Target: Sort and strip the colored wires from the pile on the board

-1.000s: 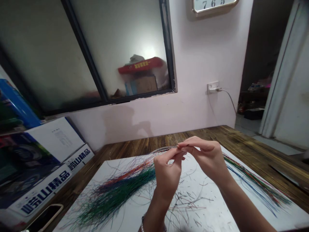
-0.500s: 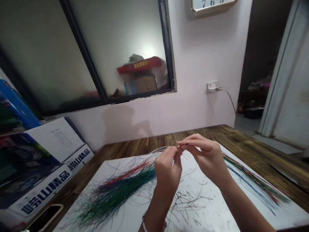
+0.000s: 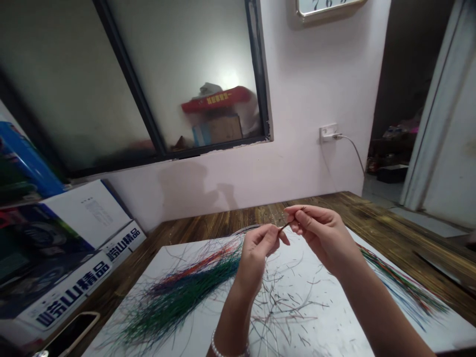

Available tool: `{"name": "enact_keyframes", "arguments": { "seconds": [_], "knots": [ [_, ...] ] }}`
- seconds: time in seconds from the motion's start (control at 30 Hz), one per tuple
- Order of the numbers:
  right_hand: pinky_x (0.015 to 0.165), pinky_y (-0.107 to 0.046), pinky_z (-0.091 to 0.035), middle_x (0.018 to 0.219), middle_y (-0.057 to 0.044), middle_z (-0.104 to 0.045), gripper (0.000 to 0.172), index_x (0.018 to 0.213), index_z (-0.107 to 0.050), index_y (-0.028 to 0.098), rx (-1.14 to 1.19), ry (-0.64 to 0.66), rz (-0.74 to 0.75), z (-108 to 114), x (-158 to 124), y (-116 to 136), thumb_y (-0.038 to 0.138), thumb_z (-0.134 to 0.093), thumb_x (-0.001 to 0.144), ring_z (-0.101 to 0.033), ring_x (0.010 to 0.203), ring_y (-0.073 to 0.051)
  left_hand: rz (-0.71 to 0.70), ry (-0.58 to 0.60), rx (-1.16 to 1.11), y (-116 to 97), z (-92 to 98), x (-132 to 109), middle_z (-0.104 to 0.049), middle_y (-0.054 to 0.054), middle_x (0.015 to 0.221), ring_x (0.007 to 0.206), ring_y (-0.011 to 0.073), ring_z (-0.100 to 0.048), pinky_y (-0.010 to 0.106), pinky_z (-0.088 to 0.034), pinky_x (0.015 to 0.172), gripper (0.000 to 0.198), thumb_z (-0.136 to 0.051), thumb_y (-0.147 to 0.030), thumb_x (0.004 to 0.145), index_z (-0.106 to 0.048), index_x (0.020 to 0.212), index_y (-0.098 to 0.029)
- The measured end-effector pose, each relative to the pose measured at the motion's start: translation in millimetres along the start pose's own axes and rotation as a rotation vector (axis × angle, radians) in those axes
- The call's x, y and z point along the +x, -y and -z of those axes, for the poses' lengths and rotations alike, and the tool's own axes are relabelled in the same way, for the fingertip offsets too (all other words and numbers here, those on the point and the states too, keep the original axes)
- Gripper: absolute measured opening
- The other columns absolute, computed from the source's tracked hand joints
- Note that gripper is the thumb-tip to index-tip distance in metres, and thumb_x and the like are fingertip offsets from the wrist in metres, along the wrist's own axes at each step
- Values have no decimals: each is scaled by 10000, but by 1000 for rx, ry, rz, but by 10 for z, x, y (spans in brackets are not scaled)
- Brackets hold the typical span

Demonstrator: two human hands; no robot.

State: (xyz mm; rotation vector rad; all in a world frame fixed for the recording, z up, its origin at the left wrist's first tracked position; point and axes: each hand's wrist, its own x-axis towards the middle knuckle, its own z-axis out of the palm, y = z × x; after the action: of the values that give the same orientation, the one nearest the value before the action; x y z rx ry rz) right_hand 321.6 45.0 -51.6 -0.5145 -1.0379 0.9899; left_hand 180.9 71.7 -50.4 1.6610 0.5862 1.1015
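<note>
Two hands (image 3: 320, 235), one pinched strand (image 3: 285, 226), one clock (image 3: 329, 5), one wall socket (image 3: 328, 132), one phone (image 3: 70, 334).

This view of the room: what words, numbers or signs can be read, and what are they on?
"崂山精品" on the box side
"崂山精品" again on the strip beyond it
"7 6 5" on the clock, cut off by the frame
Too small: the white box top's print
Too blurred: the yellow characters on the red thing behind the window
</note>
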Motion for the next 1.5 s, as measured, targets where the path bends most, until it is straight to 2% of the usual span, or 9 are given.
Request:
{"name": "enact_keyframes", "arguments": {
  "seconds": [0.23,0.47,0.67,0.9,1.07,1.13,1.23,1.33,1.5],
  "knots": [
    [558,-225,-475,657,-7,-610,94,810,-755,233,46,-14,-8,23,9,-14,294,-711,752,-495,572,-92,30,50,-18,-12,-1,-13,-301,-21,555,520,116,-218,279,-199,493,394,-451,-416,878,-540,581,-172],
    [466,-211,-447,667,-12,-590,129,804,-749,232,40,-44,-21,33,-14,26,332,-734,724,-448,506,-84,-80,193,210,-86,38,-56,-381,18,552,560,149,-355,284,-344,525,405,-436,-406,896,-689,663,-192],
    [459,-225,-419,665,-11,-609,93,776,-748,237,8,8,9,9,-37,38,317,-727,733,-446,505,-92,-76,217,228,-103,62,-64,-538,35,575,551,151,-470,282,-409,519,312,-502,-309,876,-725,679,-215],
    [417,-194,-347,589,8,-568,59,737,-745,228,83,51,-20,-43,-78,37,283,-726,744,-412,467,-69,-75,326,300,-156,123,-93,-534,10,525,527,143,-488,274,-392,498,269,-518,-281,876,-742,732,-241],
    [410,-153,-347,615,20,-566,94,744,-739,240,145,4,-90,-10,-44,6,332,-741,729,-396,461,-44,-205,232,423,-191,56,-107,-625,31,638,633,159,-552,294,-453,631,236,-536,-203,858,-745,758,-250],
    [426,-146,-364,627,15,-579,82,753,-743,232,130,-4,-86,13,-22,-6,313,-733,741,-415,477,-42,-196,201,446,-185,59,-95,-624,35,660,651,161,-546,300,-447,658,237,-529,-210,861,-740,758,-242],
    [459,-179,-408,629,1,-585,48,770,-752,214,54,1,-35,25,-17,-4,244,-718,754,-463,514,-68,-105,257,320,-151,100,-69,-631,48,732,699,163,-545,299,-439,681,184,-542,-209,847,-715,786,-214],
    [466,-223,-428,654,-11,-591,110,802,-758,216,-111,99,71,0,-45,23,168,-660,788,-502,541,-96,-50,292,20,-107,127,-46,-625,64,818,709,153,-539,293,-441,678,98,-592,-218,810,-678,831,-176],
    [482,-237,-468,693,-20,-611,195,836,-765,215,-210,250,177,-47,-96,80,95,-617,797,-563,573,-107,14,239,-161,-64,123,-31,-596,37,683,647,124,-516,248,-413,603,98,-668,-225,764,-690,708,-147]
  ]
}}
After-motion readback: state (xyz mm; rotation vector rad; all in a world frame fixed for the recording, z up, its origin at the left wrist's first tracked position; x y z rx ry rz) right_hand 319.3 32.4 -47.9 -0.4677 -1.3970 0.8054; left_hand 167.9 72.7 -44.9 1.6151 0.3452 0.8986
